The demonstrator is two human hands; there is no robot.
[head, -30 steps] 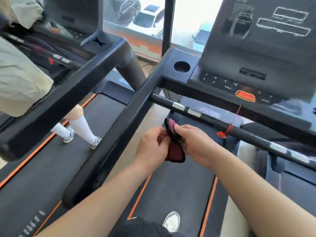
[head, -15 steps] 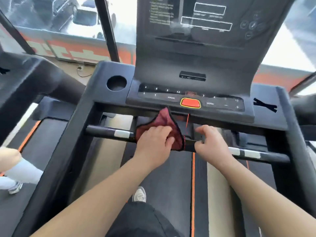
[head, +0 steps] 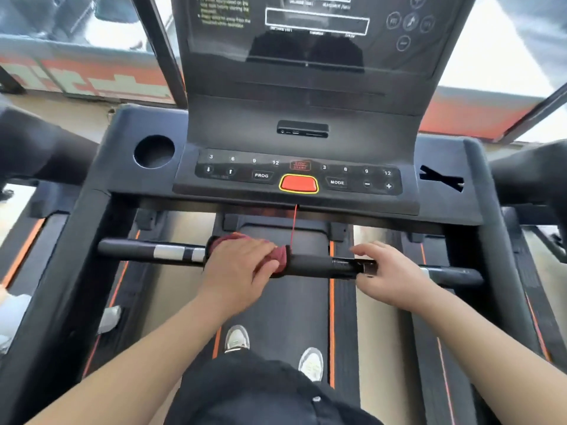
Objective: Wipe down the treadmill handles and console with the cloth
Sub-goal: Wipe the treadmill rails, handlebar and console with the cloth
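— Window glass and orange wall strip at twelve o'clock, behind console. How many of each?
— One console, one red stop button, one round cup hole at ten o'clock. One crossbar, with two silver plates showing at nine o'clock of cloth. One dark red cloth, wrapped over crossbar near its middle. Two shoes on belt at six o'clock.
— Hands?
— Left hand curled over cloth, pressing it onto crossbar. Right hand at three o'clock of cloth, apart from it, fingers above and thumb below, loosely round crossbar.
— Edges, room?
— Red cord hanging just beside cloth's right edge. Bare crossbar between both hands; more toward nine o'clock, up to left side rail.
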